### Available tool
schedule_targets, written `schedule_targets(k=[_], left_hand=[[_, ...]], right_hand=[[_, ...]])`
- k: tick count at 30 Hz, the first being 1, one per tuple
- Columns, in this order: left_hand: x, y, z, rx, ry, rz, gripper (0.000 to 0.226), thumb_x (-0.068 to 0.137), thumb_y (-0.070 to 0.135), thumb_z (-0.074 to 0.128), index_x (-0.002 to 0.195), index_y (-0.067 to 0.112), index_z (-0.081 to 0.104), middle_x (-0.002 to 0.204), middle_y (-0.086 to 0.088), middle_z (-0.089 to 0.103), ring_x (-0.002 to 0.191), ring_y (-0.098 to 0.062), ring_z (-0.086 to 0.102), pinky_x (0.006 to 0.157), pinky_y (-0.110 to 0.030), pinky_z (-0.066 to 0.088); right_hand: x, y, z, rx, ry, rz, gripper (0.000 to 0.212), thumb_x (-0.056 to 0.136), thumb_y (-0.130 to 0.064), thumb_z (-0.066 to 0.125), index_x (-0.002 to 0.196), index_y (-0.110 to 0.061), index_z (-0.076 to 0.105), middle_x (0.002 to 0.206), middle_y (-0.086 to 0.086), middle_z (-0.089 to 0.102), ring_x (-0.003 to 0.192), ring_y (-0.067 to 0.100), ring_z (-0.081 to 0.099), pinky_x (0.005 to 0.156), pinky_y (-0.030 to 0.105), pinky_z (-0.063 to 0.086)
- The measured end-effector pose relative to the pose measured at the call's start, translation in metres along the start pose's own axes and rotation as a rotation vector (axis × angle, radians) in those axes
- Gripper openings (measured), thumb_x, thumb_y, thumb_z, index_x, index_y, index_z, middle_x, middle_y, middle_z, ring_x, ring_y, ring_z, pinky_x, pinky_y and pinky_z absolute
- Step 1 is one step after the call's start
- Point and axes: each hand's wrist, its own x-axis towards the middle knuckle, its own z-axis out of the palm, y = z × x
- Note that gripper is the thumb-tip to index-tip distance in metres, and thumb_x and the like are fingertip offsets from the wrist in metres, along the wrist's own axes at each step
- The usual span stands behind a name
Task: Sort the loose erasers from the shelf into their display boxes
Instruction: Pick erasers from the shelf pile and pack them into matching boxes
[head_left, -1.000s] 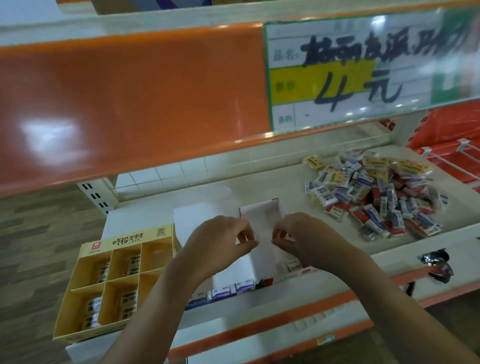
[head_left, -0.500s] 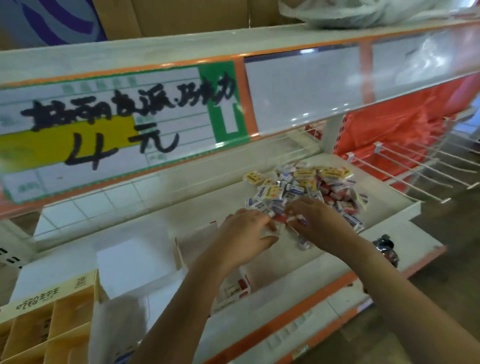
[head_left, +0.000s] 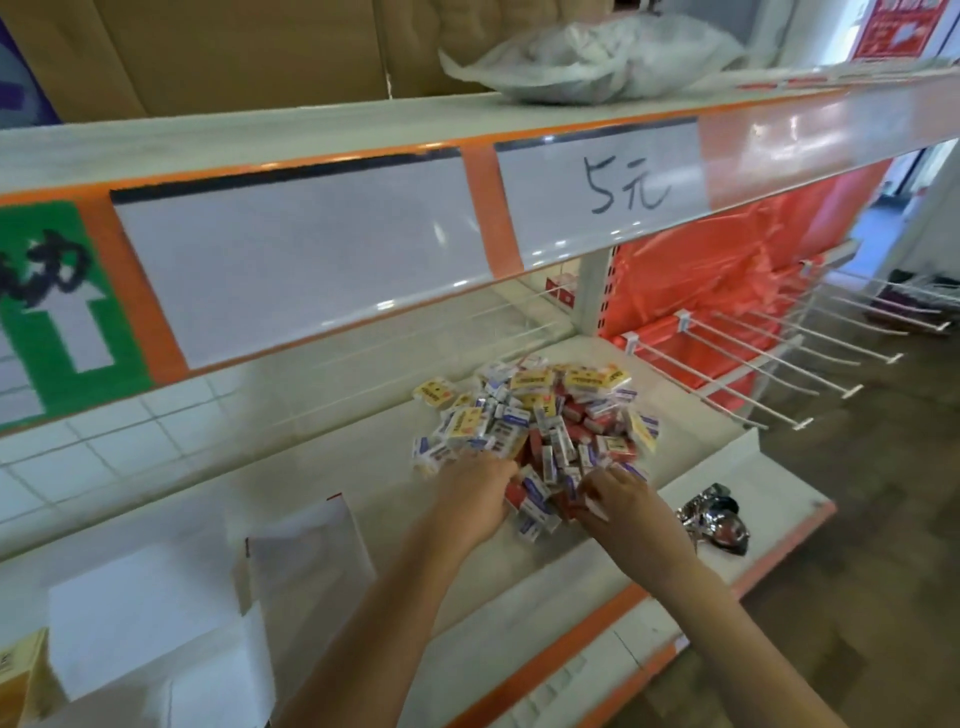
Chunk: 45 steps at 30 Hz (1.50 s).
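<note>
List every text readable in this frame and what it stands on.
"5元": handwritten on the white price strip of the upper shelf edge.
"力": partly cut off, on the green label at left.
Erasers: print too small to read.
Red poster, top right: blurred.

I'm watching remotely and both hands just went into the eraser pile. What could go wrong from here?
1. The pile of erasers mixes yellow, blue and red wrappers, so a handful taken by the left hand or right hand may hold mixed kinds and land in the wrong box.
2. Loose erasers lie near the shelf's front edge; raking could push some off.
3. The white box sits well left of the pile, so erasers may drop on the way.
</note>
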Motion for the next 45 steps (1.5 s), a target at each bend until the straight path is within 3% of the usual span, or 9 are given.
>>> schedule_targets(k=[6, 12, 18, 24, 29, 32, 35, 39, 45], left_hand=[[0.008, -0.004, 0.015, -0.008, 0.001, -0.014, 0.039, 0.088, 0.008, 0.055, 0.122, 0.027, 0.052, 0.131, 0.005, 0.052, 0.121, -0.017, 0.043, 0.098, -0.034, 0.041], [0.009, -0.010, 0.019, 0.056, -0.019, -0.009, 0.039, 0.089, 0.027, 0.059, 0.128, 0.025, 0.053, 0.131, 0.003, 0.048, 0.124, -0.017, 0.037, 0.101, -0.033, 0.039], [0.001, -0.006, 0.014, 0.123, -0.015, -0.015, 0.041, 0.087, 0.041, 0.059, 0.123, 0.022, 0.052, 0.132, 0.004, 0.048, 0.127, -0.016, 0.035, 0.104, -0.034, 0.035], [-0.013, -0.002, 0.009, 0.099, 0.033, -0.020, 0.045, 0.087, 0.044, 0.058, 0.127, 0.026, 0.049, 0.130, 0.007, 0.053, 0.119, -0.014, 0.044, 0.101, -0.030, 0.034], [-0.021, -0.006, 0.005, 0.064, 0.126, -0.062, 0.037, 0.087, 0.048, 0.055, 0.119, 0.030, 0.051, 0.124, 0.013, 0.055, 0.117, -0.008, 0.045, 0.098, -0.025, 0.031], [-0.025, -0.007, 0.001, -0.007, 0.157, -0.094, 0.034, 0.087, 0.046, 0.057, 0.117, 0.032, 0.052, 0.122, 0.016, 0.055, 0.115, -0.005, 0.046, 0.097, -0.023, 0.031], [-0.033, -0.005, -0.003, -0.110, 0.193, -0.122, 0.033, 0.086, 0.046, 0.059, 0.115, 0.034, 0.053, 0.118, 0.020, 0.055, 0.111, -0.003, 0.047, 0.091, -0.021, 0.034], [-0.053, 0.002, -0.010, -0.238, 0.254, -0.154, 0.031, 0.085, 0.044, 0.062, 0.114, 0.034, 0.054, 0.102, 0.025, 0.045, 0.102, 0.001, 0.045, 0.081, -0.015, 0.033], [-0.076, 0.005, -0.013, -0.456, 0.261, -0.203, 0.025, 0.086, 0.037, 0.062, 0.108, 0.043, 0.052, 0.099, 0.028, 0.049, 0.090, 0.007, 0.048, 0.071, -0.007, 0.038]], right_hand=[[0.003, -0.005, 0.005, 0.069, 0.047, 0.062, 0.037, 0.089, -0.047, 0.055, 0.104, -0.014, 0.048, 0.096, 0.002, 0.059, 0.089, 0.021, 0.056, 0.070, 0.032, 0.045], [0.005, -0.004, 0.010, 0.107, 0.111, 0.101, 0.033, 0.089, -0.052, 0.051, 0.094, -0.021, 0.042, 0.086, -0.006, 0.053, 0.078, 0.016, 0.052, 0.062, 0.027, 0.042], [0.004, 0.009, 0.016, 0.139, 0.175, 0.033, 0.026, 0.091, -0.045, 0.052, 0.099, -0.020, 0.051, 0.094, -0.004, 0.064, 0.082, 0.015, 0.059, 0.065, 0.024, 0.045], [0.005, 0.014, 0.013, 0.121, 0.128, -0.004, 0.032, 0.090, -0.034, 0.057, 0.118, -0.019, 0.058, 0.112, -0.002, 0.061, 0.104, 0.017, 0.056, 0.085, 0.027, 0.045], [0.005, 0.018, 0.006, 0.176, 0.224, -0.061, 0.028, 0.085, -0.019, 0.067, 0.112, -0.013, 0.065, 0.107, 0.001, 0.063, 0.095, 0.019, 0.058, 0.079, 0.025, 0.045], [0.004, 0.014, 0.002, 0.273, 0.233, -0.151, 0.025, 0.082, -0.018, 0.070, 0.106, -0.014, 0.066, 0.096, -0.007, 0.058, 0.080, 0.007, 0.053, 0.071, 0.011, 0.039], [0.001, 0.009, 0.002, 0.335, 0.203, -0.303, 0.027, 0.081, -0.018, 0.072, 0.106, -0.014, 0.066, 0.096, -0.010, 0.056, 0.081, 0.002, 0.053, 0.074, 0.012, 0.045], [-0.006, 0.003, -0.001, 0.399, 0.158, -0.394, 0.029, 0.080, -0.007, 0.072, 0.107, -0.014, 0.066, 0.098, -0.007, 0.058, 0.080, -0.012, 0.049, 0.073, -0.002, 0.036], [-0.010, -0.005, -0.011, 0.475, 0.193, -0.437, 0.026, 0.082, -0.011, 0.066, 0.107, -0.015, 0.064, 0.097, -0.018, 0.051, 0.078, -0.015, 0.048, 0.067, -0.002, 0.035]])
